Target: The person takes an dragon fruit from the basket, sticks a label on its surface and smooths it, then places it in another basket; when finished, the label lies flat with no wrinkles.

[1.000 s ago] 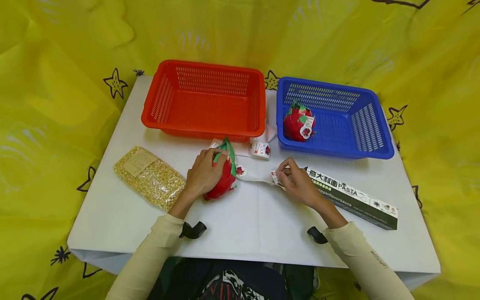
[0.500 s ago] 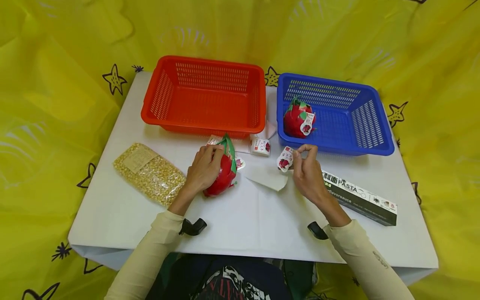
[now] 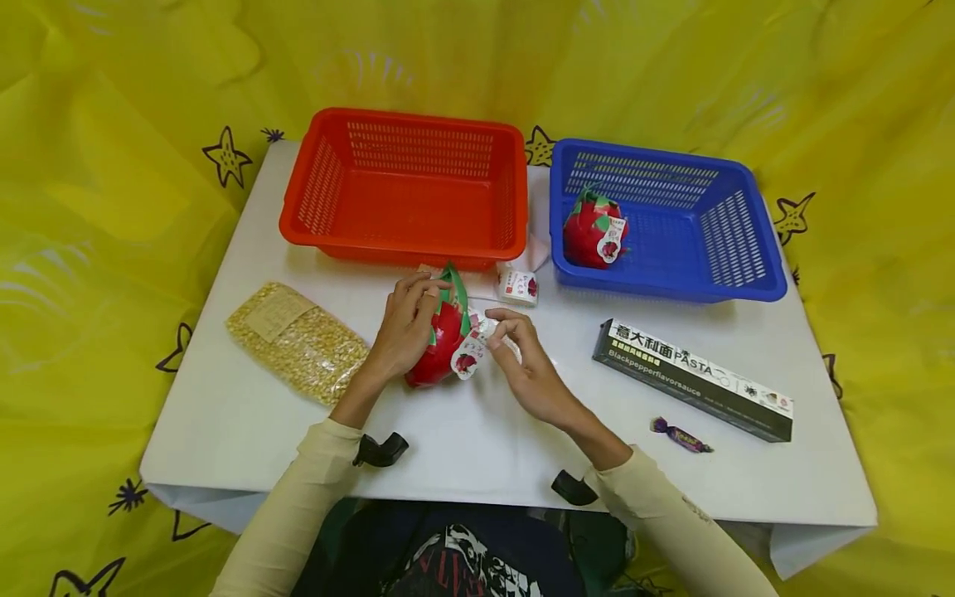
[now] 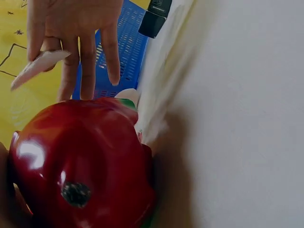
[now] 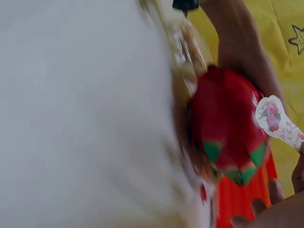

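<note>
A red dragon fruit [image 3: 442, 342] with green tips lies near the middle of the table. My left hand [image 3: 406, 327] holds it from the left, fingers over its far end. Between thumb and finger, my right hand [image 3: 533, 373] pinches a white sticker [image 3: 466, 360] printed with a red fruit. In the head view the sticker overlaps the fruit's right side; I cannot tell whether it touches. In the right wrist view the sticker [image 5: 270, 114] appears at the edge of the dragon fruit [image 5: 228, 114]. My right hand [image 4: 78, 19] also shows beyond the fruit in the left wrist view.
A red basket [image 3: 403, 249] and a blue basket [image 3: 671, 290] stand at the back; the blue one holds another stickered dragon fruit [image 3: 593, 232]. A corn kernel bag [image 3: 302, 344] lies left. A pasta box [image 3: 694, 381] and wrapped candy [image 3: 681, 435] lie right. Folded labels [image 3: 518, 287] lie behind.
My right hand has lifted the sticker off its white backing paper and brought it left to the dragon fruit. The left hand stays on the fruit. The candy has come into sight.
</note>
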A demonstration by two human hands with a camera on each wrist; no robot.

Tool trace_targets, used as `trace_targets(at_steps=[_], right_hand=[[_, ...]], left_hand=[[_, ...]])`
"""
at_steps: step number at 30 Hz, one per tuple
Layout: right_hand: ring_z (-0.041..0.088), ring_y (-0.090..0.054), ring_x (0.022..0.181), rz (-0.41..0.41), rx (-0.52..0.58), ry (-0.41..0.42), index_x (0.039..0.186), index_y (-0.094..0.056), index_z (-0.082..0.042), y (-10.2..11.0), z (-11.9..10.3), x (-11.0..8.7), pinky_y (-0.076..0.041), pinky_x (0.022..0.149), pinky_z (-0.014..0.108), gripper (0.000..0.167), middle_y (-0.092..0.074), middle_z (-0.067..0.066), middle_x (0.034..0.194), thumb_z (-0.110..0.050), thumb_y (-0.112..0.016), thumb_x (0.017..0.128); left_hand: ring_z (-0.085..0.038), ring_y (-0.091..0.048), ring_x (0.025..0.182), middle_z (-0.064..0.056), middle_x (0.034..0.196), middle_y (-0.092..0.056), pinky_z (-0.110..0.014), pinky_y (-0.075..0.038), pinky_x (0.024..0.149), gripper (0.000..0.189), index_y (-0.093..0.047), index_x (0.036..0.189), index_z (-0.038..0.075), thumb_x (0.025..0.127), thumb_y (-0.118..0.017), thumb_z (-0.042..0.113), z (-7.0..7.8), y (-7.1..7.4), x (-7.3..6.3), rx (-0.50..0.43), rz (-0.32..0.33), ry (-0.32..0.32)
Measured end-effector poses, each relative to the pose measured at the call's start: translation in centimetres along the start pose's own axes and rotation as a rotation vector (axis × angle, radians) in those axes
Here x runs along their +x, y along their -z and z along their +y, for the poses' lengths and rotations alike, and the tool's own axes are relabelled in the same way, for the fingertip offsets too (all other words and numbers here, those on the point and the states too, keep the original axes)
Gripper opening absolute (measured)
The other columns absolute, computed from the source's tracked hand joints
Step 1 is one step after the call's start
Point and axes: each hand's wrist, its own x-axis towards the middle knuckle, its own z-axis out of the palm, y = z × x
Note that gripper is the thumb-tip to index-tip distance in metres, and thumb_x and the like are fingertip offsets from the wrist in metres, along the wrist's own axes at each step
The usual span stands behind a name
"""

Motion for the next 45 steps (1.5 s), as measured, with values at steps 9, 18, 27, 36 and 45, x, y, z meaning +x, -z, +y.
trace_targets(at_steps=[9,18,27,36,45], right_hand=[[0.032,-0.023,0.149,0.065,-0.059,0.019,0.109,-0.052,-0.006,-3.2,1.0,0.4,-0.023,0.119,0.058,0.009,-0.035,0.015,0.159,-0.015,-0.052,0.111],[0.033,-0.034,0.147,0.161,-0.06,0.039,0.116,-0.052,-0.004,-3.9,2.7,1.3,-0.029,0.119,0.058,0.014,-0.042,0.02,0.155,-0.013,-0.058,0.108],[0.036,-0.043,0.143,-0.018,-0.042,0.004,0.155,-0.034,-0.005,-1.9,3.9,2.3,-0.035,0.119,0.058,0.058,-0.042,0.015,0.157,-0.013,-0.064,0.106],[0.029,-0.024,0.154,-0.172,-0.285,0.053,0.164,-0.029,-0.023,-0.5,4.5,3.2,-0.024,0.124,0.062,0.104,-0.033,0.005,0.166,-0.03,-0.094,0.082],[0.03,-0.014,0.161,-0.199,-0.375,0.045,0.162,-0.037,-0.018,0.1,4.3,3.6,-0.012,0.128,0.064,0.098,-0.029,0.006,0.172,-0.037,-0.092,0.083]], left_hand=[[-0.034,-0.027,0.155,-0.007,0.165,-0.042,-0.062,-0.028,0.123,0.051,-0.074,0.122,0.01,0.115,-0.032,0.038,0.1,-0.1,0.3,-0.043,-0.061,-0.063],[-0.033,-0.012,0.163,-0.006,0.174,-0.023,-0.067,-0.03,0.122,0.044,-0.059,0.143,0.012,0.109,-0.055,0.041,-0.1,0.4,-0.3,0.03,-0.225,-0.065],[-0.031,-0.014,0.163,-0.005,0.174,-0.021,-0.066,-0.043,0.112,0.044,-0.056,0.139,0.015,0.101,-0.067,0.035,-0.1,0.5,-0.7,0.069,-0.204,-0.059],[-0.035,-0.023,0.158,0.002,0.177,-0.011,-0.067,-0.041,0.113,0.062,-0.046,0.147,0.021,0.097,-0.07,0.05,-0.2,1.7,-0.8,0.161,-0.291,-0.038],[-0.037,-0.011,0.162,-0.005,0.177,0.001,-0.065,-0.03,0.123,0.1,-0.032,0.155,0.017,0.08,-0.091,0.046,-0.3,3.3,-0.5,0.187,-0.434,-0.035]])
